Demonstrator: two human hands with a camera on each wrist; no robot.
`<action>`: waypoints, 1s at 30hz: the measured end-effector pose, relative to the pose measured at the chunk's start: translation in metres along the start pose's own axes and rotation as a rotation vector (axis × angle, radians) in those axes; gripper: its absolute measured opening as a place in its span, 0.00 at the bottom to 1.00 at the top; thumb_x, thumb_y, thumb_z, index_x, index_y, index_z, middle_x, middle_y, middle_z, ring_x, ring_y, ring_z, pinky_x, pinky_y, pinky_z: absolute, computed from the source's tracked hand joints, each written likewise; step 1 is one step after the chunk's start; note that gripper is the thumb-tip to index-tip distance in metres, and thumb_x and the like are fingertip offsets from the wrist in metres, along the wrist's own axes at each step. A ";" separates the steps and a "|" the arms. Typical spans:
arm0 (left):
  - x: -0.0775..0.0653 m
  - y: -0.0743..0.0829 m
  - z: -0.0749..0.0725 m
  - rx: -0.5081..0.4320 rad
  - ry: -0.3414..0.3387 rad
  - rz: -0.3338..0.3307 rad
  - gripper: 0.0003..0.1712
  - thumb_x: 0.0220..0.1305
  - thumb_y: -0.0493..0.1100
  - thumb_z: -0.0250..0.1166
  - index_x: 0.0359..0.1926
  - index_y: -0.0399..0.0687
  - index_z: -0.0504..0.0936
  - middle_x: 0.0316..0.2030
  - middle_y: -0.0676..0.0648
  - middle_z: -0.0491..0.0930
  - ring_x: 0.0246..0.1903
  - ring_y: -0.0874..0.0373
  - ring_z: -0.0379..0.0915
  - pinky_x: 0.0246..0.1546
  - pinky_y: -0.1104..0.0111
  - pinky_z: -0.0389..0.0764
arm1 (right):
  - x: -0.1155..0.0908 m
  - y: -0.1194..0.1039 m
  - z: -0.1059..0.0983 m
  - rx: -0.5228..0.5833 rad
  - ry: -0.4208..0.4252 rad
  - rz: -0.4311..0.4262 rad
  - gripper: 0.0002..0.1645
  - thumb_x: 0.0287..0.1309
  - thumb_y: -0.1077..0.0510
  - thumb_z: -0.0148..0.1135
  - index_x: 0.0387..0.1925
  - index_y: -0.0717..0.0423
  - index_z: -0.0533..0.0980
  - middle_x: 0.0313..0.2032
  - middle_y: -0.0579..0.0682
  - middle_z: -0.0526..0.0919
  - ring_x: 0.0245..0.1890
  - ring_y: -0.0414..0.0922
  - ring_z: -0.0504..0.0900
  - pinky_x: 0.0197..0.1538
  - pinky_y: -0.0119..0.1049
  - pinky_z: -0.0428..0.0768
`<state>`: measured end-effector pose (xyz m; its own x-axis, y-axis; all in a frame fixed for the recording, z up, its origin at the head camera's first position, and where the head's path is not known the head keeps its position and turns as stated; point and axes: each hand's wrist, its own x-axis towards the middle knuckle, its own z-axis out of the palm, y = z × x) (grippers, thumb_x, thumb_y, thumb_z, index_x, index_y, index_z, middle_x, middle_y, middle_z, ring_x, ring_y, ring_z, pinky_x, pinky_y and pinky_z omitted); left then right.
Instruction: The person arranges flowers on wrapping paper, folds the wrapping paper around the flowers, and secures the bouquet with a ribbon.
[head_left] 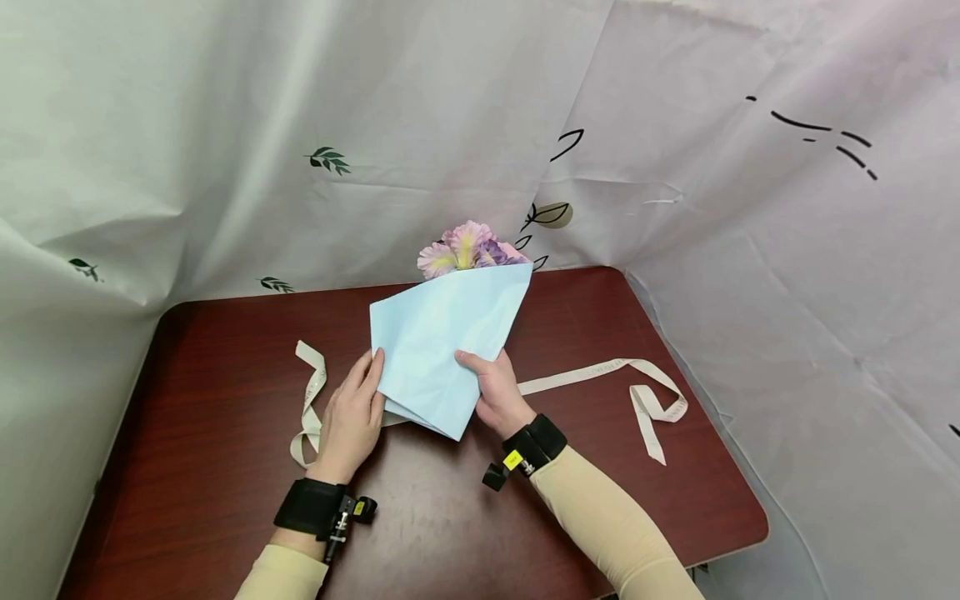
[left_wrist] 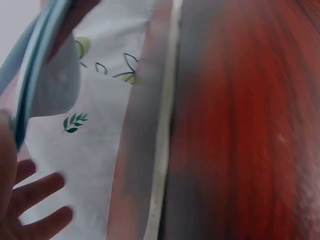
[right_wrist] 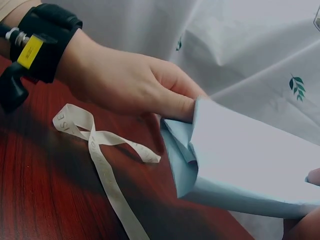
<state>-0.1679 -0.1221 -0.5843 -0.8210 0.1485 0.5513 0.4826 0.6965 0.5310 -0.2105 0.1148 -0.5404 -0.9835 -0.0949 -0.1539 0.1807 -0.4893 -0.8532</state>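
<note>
A bunch of pink and purple flowers (head_left: 467, 246) pokes out of the top of light blue wrapping paper (head_left: 442, 333), folded round it and held over the table. My right hand (head_left: 500, 390) grips the paper's right side, thumb on the front and the fingers hidden behind. At the left edge my left hand (head_left: 352, 417) holds the paper by thumb and finger; in the left wrist view its other fingers (left_wrist: 42, 192) spread free. The right wrist view shows a folded corner of the paper (right_wrist: 255, 155) beside the left hand. Underneath runs a cream printed ribbon (head_left: 573, 377).
The dark red-brown table (head_left: 225, 375) has rounded corners. The ribbon's curled ends lie on it at left and right. Pale cloth (head_left: 450, 108) with leaf prints hangs close behind and along the sides. Both wrists carry black straps with small devices.
</note>
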 end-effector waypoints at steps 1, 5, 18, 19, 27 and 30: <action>0.000 -0.001 0.001 0.034 0.029 0.015 0.35 0.76 0.25 0.61 0.81 0.33 0.70 0.78 0.30 0.70 0.61 0.29 0.81 0.50 0.38 0.82 | 0.000 0.000 0.000 0.001 -0.001 0.000 0.28 0.78 0.68 0.62 0.73 0.54 0.67 0.61 0.51 0.80 0.59 0.46 0.86 0.63 0.41 0.83; -0.001 -0.001 0.004 0.009 0.062 0.012 0.31 0.73 0.22 0.61 0.76 0.29 0.76 0.79 0.34 0.70 0.58 0.32 0.83 0.47 0.47 0.84 | 0.000 0.000 0.000 0.013 -0.010 0.000 0.28 0.78 0.68 0.61 0.73 0.54 0.67 0.62 0.50 0.80 0.60 0.46 0.86 0.63 0.40 0.83; -0.002 0.010 0.004 -1.115 -0.166 -0.582 0.27 0.92 0.38 0.49 0.77 0.20 0.68 0.63 0.39 0.85 0.54 0.63 0.87 0.54 0.69 0.87 | 0.001 -0.002 -0.003 0.037 -0.051 -0.001 0.27 0.79 0.69 0.59 0.72 0.52 0.67 0.61 0.49 0.80 0.60 0.46 0.85 0.63 0.39 0.83; -0.003 0.010 0.005 -1.184 -0.155 -0.588 0.28 0.92 0.38 0.49 0.78 0.19 0.65 0.64 0.43 0.85 0.55 0.63 0.87 0.54 0.68 0.87 | 0.001 -0.002 -0.003 0.030 -0.055 -0.004 0.26 0.79 0.69 0.59 0.72 0.52 0.68 0.61 0.49 0.80 0.60 0.46 0.85 0.63 0.39 0.83; -0.010 0.011 0.007 -1.724 -0.137 -0.518 0.28 0.92 0.34 0.34 0.72 0.38 0.79 0.64 0.47 0.86 0.63 0.59 0.84 0.62 0.66 0.84 | 0.002 -0.001 -0.005 -0.002 -0.068 -0.009 0.26 0.80 0.69 0.59 0.71 0.51 0.68 0.60 0.48 0.80 0.59 0.46 0.86 0.62 0.39 0.83; -0.011 0.010 0.006 -1.821 -0.169 -0.489 0.37 0.88 0.32 0.26 0.68 0.42 0.84 0.63 0.46 0.87 0.63 0.58 0.84 0.64 0.65 0.83 | 0.002 0.000 -0.005 -0.014 -0.067 -0.006 0.25 0.79 0.69 0.59 0.71 0.52 0.68 0.60 0.49 0.80 0.58 0.46 0.86 0.62 0.40 0.84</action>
<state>-0.1564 -0.1123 -0.5891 -0.9295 0.3314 0.1620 -0.1727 -0.7791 0.6027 -0.2123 0.1194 -0.5433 -0.9819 -0.1503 -0.1156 0.1745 -0.4783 -0.8607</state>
